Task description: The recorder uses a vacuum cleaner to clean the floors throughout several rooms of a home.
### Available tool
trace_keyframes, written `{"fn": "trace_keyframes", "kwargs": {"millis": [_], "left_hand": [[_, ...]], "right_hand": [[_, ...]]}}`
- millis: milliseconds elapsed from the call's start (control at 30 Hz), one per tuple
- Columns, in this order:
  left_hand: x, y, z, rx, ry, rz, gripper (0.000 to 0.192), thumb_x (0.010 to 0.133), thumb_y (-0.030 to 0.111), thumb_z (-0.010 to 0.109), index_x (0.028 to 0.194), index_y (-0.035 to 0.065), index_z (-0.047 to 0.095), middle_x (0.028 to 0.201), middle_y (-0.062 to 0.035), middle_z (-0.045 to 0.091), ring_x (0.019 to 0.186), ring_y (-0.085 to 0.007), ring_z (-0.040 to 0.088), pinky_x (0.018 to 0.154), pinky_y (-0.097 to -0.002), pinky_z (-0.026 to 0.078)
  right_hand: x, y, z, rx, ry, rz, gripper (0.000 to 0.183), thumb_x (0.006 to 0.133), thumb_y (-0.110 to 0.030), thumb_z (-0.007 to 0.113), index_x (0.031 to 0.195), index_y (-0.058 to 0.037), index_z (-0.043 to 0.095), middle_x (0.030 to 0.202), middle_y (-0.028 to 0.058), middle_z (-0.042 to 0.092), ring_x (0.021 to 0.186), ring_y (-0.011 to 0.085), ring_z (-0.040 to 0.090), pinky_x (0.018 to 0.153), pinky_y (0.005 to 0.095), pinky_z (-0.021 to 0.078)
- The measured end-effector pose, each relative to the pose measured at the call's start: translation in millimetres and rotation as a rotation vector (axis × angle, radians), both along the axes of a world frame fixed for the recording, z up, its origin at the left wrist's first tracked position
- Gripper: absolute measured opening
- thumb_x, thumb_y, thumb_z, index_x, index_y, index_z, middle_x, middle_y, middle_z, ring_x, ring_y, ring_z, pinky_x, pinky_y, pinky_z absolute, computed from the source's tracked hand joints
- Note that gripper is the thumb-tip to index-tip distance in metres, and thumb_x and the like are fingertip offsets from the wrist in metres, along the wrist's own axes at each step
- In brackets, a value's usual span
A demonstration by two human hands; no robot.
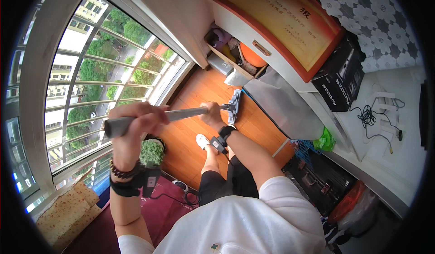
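Observation:
My left hand (pixel 137 118) grips the grey upper end of a mop handle (pixel 185 114), close to the barred window. Lower down the same pole, my right hand (pixel 212 116) is wrapped around it. The handle slants away from me towards the floor, where its grey flat mop head (pixel 234 106) rests on the orange wood floor (pixel 190 97). What covers the underside of the head is hidden. Both wrists wear black straps with small devices.
A potted green plant (pixel 152 152) stands by the window (pixel 102 70). On the right are a grey storage bag (pixel 283 99), an open cardboard box (pixel 234 62) of goods and a white cabinet (pixel 234 19). A black open case (pixel 319 179) lies near my right side.

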State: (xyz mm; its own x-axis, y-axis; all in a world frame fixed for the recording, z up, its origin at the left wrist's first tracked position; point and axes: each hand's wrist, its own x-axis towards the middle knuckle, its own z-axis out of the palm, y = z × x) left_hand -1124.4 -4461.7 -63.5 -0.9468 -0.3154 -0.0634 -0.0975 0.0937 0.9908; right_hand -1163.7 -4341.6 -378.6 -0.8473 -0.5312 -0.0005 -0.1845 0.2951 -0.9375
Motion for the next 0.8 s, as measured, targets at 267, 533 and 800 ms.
{"fn": "trace_keyframes", "kwargs": {"millis": [267, 533, 800], "left_hand": [[95.3, -49.0, 16.0, -0.070, 0.004, 0.384, 0.022, 0.075, 0.009, 0.047, 0.056, -0.0014, 0.045, 0.056, -0.0103, 0.047, 0.065, -0.0241, 0.054, 0.082, -0.0416, 0.043], [169.5, -13.6, -36.2, 0.136, 0.005, 0.752, 0.018, 0.077, 0.005, 0.044, 0.060, -0.0021, 0.047, 0.064, -0.0101, 0.051, 0.076, -0.0252, 0.055, 0.088, -0.0428, 0.038], [221.6, -37.4, 9.3, -0.116, -0.074, 0.795, 0.021, 0.078, 0.008, 0.043, 0.059, 0.0002, 0.044, 0.061, -0.0097, 0.048, 0.072, -0.0238, 0.055, 0.077, -0.0374, 0.042]], "right_hand": [[37.2, -101.9, 19.7, 0.076, 0.064, 0.529, 0.016, 0.062, -0.020, 0.057, 0.051, -0.0083, 0.051, 0.057, 0.0164, 0.055, 0.059, 0.0352, 0.056, 0.054, 0.0401, 0.0463], [42.3, -82.0, -11.2, 0.309, 0.245, 0.819, 0.015, 0.062, -0.026, 0.059, 0.056, -0.0124, 0.060, 0.063, 0.0117, 0.061, 0.063, 0.0295, 0.060, 0.061, 0.0395, 0.0488], [123.5, -139.8, 27.0, 0.224, 0.045, 1.071, 0.015, 0.062, -0.024, 0.059, 0.056, -0.0105, 0.058, 0.064, 0.0130, 0.059, 0.064, 0.0320, 0.058, 0.061, 0.0395, 0.0481]]}}
